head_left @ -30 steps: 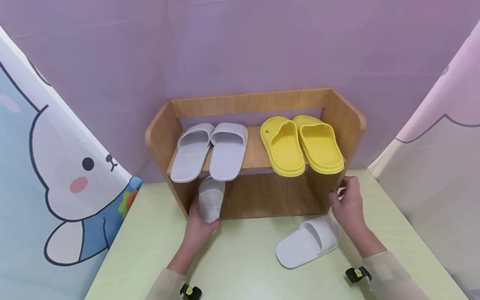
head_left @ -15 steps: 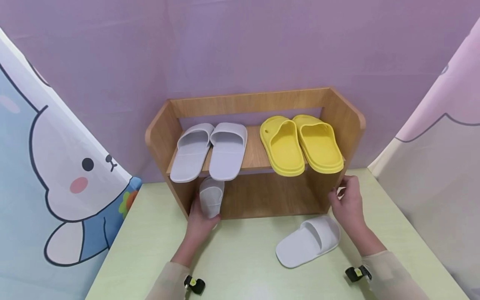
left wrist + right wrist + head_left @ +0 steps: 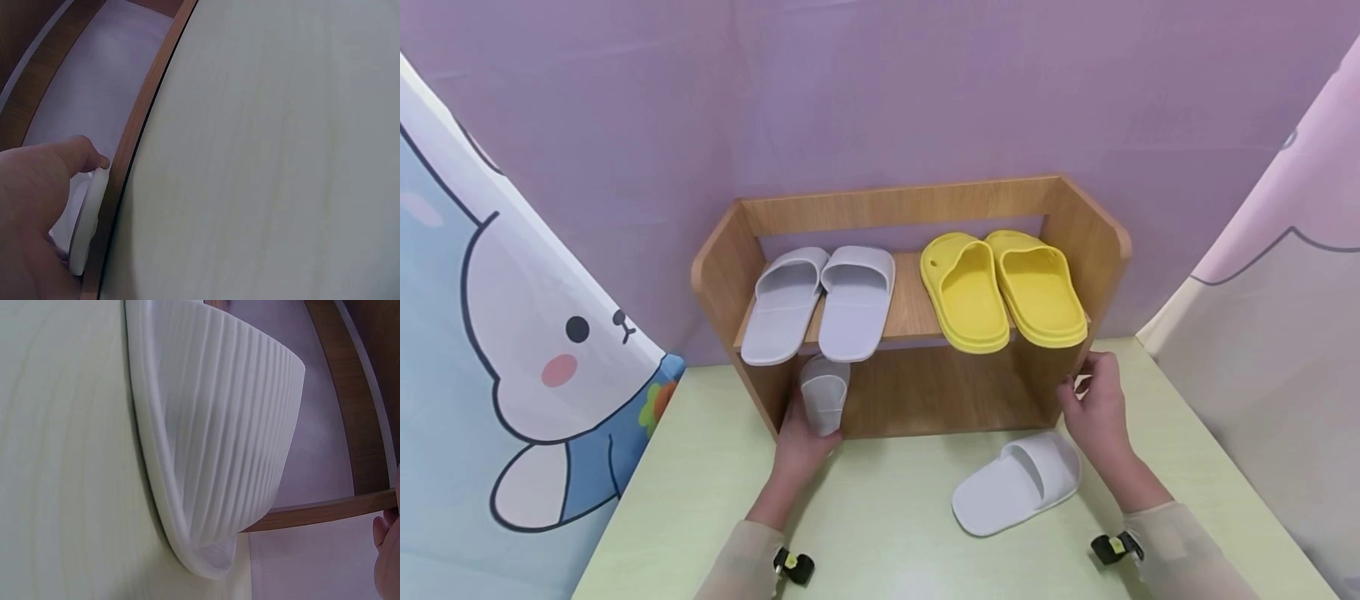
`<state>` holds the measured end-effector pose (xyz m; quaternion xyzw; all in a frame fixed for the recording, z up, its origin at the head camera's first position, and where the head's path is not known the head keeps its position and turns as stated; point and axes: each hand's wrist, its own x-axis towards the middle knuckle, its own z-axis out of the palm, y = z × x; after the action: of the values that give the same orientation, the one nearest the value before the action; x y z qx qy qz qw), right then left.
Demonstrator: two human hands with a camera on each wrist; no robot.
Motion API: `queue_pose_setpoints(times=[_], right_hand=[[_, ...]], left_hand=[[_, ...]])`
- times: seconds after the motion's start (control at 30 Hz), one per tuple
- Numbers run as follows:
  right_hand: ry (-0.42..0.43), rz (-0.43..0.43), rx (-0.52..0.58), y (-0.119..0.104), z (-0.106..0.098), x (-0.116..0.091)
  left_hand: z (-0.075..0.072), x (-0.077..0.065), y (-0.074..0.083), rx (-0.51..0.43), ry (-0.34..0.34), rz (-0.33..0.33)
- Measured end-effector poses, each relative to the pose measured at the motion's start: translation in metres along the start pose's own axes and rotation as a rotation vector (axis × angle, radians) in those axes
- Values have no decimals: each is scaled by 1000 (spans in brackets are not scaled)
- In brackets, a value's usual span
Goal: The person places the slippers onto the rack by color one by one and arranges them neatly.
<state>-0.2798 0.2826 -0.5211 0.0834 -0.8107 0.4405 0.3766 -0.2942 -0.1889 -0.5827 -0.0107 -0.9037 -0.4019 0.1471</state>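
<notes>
My left hand (image 3: 801, 454) grips a pale grey slipper (image 3: 825, 396) by its heel end, toe pointing into the lower left of a wooden shoe rack (image 3: 895, 208). In the left wrist view the thumb lies over the slipper's edge (image 3: 90, 219), close over the rack's front board. My right hand (image 3: 1097, 408) holds the front edge of the rack's right side panel, fingers curled at it. A second pale slipper (image 3: 1015, 483) lies on the table in front of the rack, left of that hand; its ribbed strap (image 3: 231, 419) fills much of the right wrist view.
The upper shelf bears a pair of light grey slippers (image 3: 856, 304) on the left and a pair of yellow slippers (image 3: 966, 292) on the right. The rack stands on a pale green table (image 3: 895, 533), with a purple cloth (image 3: 895, 92) behind and printed cloths at the sides.
My left hand has moved slightly forward, pushing the slipper a little deeper into the lower level. The right hand and the other slippers have stayed put.
</notes>
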Motion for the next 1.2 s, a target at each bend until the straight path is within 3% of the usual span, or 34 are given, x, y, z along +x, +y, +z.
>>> queue_pose_setpoints(times=[0.23, 0.53, 0.93, 1.2], right_hand=[[6, -8, -2, 1, 0, -1], [3, -11, 12, 0, 1, 0], [8, -3, 8, -1, 0, -1], [4, -6, 6, 0, 0, 0]], left_hand=[[-6, -4, 3, 85, -29, -37], [-22, -14, 2, 69, -139, -25], [-20, -17, 3, 134, -52, 18], [-21, -18, 4, 131, -59, 10]])
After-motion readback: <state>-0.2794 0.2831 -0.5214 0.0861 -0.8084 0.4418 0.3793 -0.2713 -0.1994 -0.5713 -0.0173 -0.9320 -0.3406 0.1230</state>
